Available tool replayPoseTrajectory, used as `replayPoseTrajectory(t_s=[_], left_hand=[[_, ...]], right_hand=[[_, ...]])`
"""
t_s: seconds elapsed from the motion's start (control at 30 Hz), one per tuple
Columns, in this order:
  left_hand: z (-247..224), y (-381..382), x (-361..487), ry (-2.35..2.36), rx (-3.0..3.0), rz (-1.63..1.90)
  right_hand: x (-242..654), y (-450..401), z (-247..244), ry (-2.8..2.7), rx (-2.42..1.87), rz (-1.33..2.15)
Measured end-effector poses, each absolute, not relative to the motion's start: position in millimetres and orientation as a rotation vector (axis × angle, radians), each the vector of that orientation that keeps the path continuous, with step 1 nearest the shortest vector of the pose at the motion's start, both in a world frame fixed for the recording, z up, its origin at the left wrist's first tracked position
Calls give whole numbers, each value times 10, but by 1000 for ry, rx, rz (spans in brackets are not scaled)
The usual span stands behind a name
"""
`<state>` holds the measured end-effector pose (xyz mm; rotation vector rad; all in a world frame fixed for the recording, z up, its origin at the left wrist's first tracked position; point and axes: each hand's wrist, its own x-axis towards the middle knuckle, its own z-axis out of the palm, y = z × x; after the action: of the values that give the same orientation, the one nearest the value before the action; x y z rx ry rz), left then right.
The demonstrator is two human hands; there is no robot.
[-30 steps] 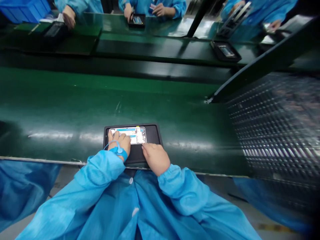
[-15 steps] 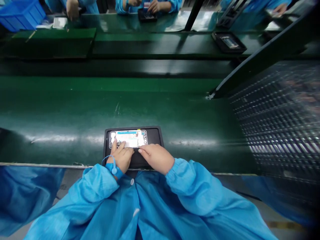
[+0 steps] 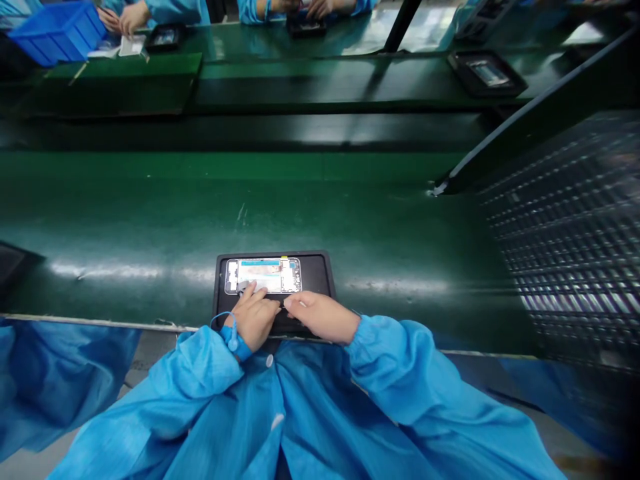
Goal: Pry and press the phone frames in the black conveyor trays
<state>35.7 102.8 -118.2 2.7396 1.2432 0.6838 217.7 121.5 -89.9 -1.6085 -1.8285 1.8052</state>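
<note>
An opened phone (image 3: 265,275) with a white frame and bare inner parts lies face up in a black tray (image 3: 325,277) at the bench's front edge. My left hand (image 3: 255,315), with a blue strap at its wrist, rests palm down over the tray. Its fingers are apart, the tips at the phone's lower edge near a small grey piece (image 3: 243,287). Just below the phone's lower right part, my right hand (image 3: 325,315) has thumb and forefinger pinched together, close to my left thumb. What the pinch holds is too small to name.
A green bench (image 3: 320,220) spans the view. At right stand a dark slanted post (image 3: 500,143) and a ribbed rack (image 3: 575,247). Across the way, co-workers' hands (image 3: 133,17) work near a blue bin (image 3: 63,33). Another black tray (image 3: 487,73) holds a device.
My right pinch has come off the phone's lower edge and sits slightly below it. My left fingers remain by the phone's edge. The view has shifted a little.
</note>
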Motion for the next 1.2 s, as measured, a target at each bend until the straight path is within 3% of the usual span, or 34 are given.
replayPoseTrajectory(t_s=[0.3,0.5,0.67,0.97,1.2], left_hand=[[-1161,1019,374,1169,2748,617],[-1132,1053,393,1212,2771,781],[-1193,1117,459,1363,2765,994],[-1247,1198,607,1529,2814,648],[-1288,1213,602,1516,2779,678]], right_hand=[[2115,1177,-891,-1918,-1542,1692],[2048,1200,-926,-1194,-1689,2099],[2016,1242,-937,-746,-1632,2139],[2166,1406,-1008,-489,-1580,1520],[2072,1249,-1272,-881,-1544,863]])
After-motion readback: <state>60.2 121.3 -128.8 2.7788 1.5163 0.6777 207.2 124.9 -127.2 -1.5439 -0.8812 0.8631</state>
